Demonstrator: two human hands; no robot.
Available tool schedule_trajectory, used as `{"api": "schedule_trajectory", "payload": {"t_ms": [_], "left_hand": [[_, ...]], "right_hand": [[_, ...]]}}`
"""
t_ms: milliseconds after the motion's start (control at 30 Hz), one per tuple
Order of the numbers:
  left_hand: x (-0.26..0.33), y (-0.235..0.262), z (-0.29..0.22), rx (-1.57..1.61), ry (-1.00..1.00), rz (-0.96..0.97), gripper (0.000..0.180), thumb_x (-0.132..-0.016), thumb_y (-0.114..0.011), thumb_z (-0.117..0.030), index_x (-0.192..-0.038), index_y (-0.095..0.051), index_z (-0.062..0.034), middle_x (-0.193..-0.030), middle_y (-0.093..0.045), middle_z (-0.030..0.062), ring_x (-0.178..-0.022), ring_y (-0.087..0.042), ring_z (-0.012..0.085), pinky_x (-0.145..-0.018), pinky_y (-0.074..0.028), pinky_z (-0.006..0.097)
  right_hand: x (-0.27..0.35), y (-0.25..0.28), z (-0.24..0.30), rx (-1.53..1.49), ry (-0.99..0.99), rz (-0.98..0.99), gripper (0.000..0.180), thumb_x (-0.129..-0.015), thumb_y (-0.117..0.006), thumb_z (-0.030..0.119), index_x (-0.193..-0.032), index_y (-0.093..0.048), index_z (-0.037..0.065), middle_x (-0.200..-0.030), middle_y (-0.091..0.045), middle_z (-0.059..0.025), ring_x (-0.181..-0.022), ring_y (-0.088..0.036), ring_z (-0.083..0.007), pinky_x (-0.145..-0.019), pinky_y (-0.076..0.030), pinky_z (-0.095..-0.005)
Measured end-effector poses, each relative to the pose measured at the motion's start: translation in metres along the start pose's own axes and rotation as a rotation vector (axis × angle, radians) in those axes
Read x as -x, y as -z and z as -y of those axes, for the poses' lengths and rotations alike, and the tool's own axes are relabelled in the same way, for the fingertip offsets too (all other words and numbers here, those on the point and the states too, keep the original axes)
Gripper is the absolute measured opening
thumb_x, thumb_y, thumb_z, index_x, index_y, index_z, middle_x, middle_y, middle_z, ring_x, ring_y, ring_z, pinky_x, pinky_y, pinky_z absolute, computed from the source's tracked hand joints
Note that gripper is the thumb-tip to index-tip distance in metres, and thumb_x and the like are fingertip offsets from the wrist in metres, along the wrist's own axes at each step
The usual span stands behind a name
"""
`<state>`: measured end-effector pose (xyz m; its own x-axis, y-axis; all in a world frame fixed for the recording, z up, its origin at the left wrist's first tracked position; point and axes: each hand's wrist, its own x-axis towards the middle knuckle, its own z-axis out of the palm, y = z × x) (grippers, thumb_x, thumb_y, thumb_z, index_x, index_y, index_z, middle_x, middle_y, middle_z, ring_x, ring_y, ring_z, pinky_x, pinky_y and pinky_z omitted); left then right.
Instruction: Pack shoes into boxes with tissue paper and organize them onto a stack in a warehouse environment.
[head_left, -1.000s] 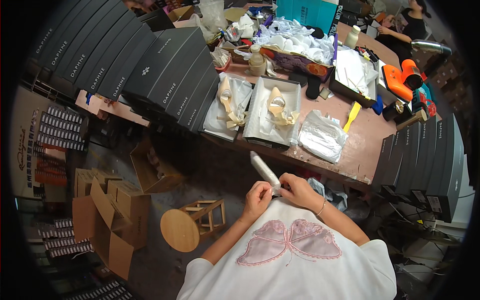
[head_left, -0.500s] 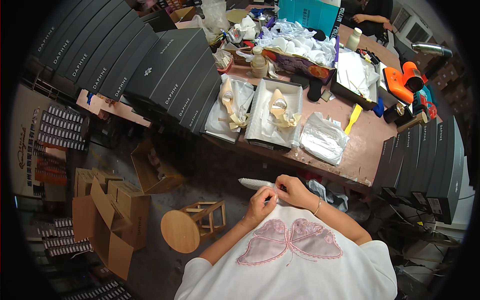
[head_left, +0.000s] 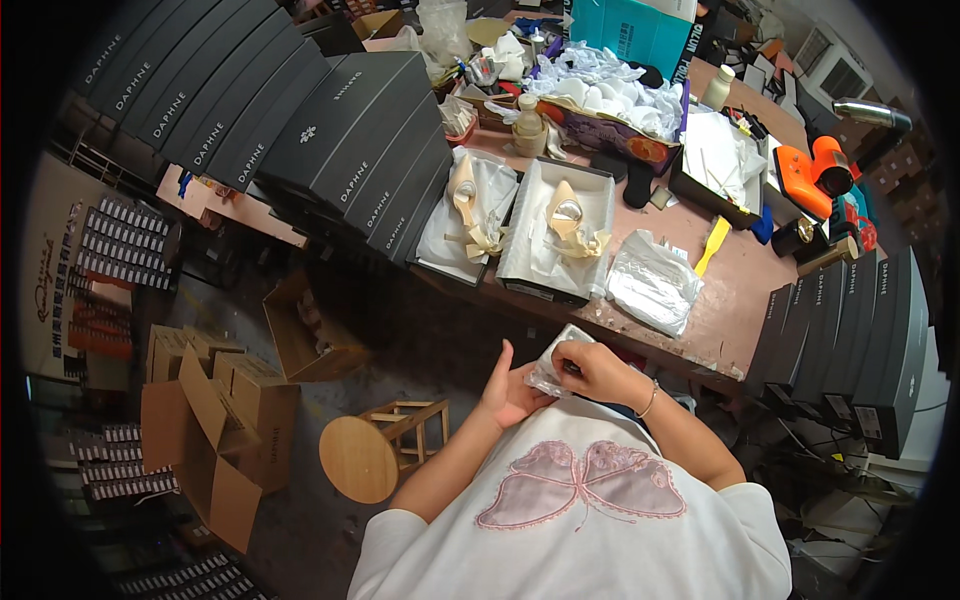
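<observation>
Brown cardboard boxes (head_left: 215,420) sit far left on the floor, with a round wooden stool (head_left: 365,455) next to them. Just off the table's near edge (head_left: 640,335) our left hand (head_left: 510,390) is open and flat, cradling a crinkly clear plastic bag (head_left: 558,362) from below. Our right hand (head_left: 590,368) is curled over that bag, fingers pinching it. Up on the table we've got two open shoe boxes (head_left: 560,235) with pale heels, then an orange tool (head_left: 815,175) by the far right corner.
</observation>
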<state>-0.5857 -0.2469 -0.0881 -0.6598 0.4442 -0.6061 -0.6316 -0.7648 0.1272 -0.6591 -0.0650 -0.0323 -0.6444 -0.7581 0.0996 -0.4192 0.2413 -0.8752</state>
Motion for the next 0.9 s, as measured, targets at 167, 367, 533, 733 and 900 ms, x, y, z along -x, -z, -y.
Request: {"api": "schedule_trajectory", "payload": {"t_ms": [167, 367, 533, 733, 900], "left_hand": [[-0.046, 0.012, 0.01, 0.255, 0.087, 0.415, 0.066, -0.09, -0.046, -0.055, -0.124, -0.05, 0.002, -0.118, -0.059, 0.0179, -0.112, -0.056, 0.0308, -0.098, -0.043, 0.043], [-0.043, -0.029, 0.006, 0.093, -0.256, 0.159, 0.049, -0.094, -0.05, -0.032, -0.132, -0.043, -0.003, -0.128, -0.054, 0.0106, -0.113, -0.055, 0.0239, -0.098, -0.044, 0.042], [-0.049, -0.046, -0.002, -0.081, -0.404, 0.229, 0.053, -0.095, -0.052, -0.036, -0.136, -0.038, -0.0054, -0.136, -0.046, 0.0065, -0.12, -0.049, 0.0229, -0.099, -0.043, 0.043], [-0.045, -0.068, 0.007, -0.088, -0.416, 0.24, 0.054, -0.095, -0.051, -0.034, -0.139, -0.032, -0.0095, -0.136, -0.044, 0.0127, -0.127, -0.042, 0.0281, -0.106, -0.036, 0.045], [-0.041, -0.073, 0.017, -0.082, -0.413, 0.249, 0.054, -0.096, -0.048, -0.038, -0.139, -0.032, -0.0095, -0.139, -0.041, 0.0123, -0.129, -0.04, 0.029, -0.105, -0.038, 0.046]], "right_hand": [[0.013, 0.006, 0.012, -0.083, -0.095, 0.06, 0.018, -0.082, -0.058, 0.003, -0.099, -0.058, 0.002, -0.089, -0.062, -0.0123, -0.077, -0.062, -0.0256, -0.069, -0.049, -0.0335], [0.075, 0.003, -0.006, -1.055, -0.61, -0.477, 0.029, -0.091, -0.052, 0.001, -0.119, -0.054, -0.001, -0.104, -0.059, -0.0067, -0.087, -0.06, -0.0127, -0.077, -0.053, -0.026], [0.096, -0.002, 0.003, -1.136, -0.613, -0.633, 0.022, -0.09, -0.059, 0.005, -0.112, -0.059, 0.001, -0.097, -0.062, -0.0045, -0.08, -0.059, -0.0105, -0.073, -0.052, -0.0244], [0.082, -0.002, 0.009, -1.197, -0.488, -0.75, 0.021, -0.089, -0.061, 0.007, -0.109, -0.061, 0.001, -0.092, -0.061, -0.0026, -0.077, -0.058, -0.0094, -0.068, -0.051, -0.0242], [0.072, -0.002, 0.007, -0.915, -0.432, -0.8, 0.017, -0.086, -0.064, 0.003, -0.1, -0.055, -0.001, -0.088, -0.061, -0.0054, -0.079, -0.06, -0.0096, -0.069, -0.054, -0.0249]]}}
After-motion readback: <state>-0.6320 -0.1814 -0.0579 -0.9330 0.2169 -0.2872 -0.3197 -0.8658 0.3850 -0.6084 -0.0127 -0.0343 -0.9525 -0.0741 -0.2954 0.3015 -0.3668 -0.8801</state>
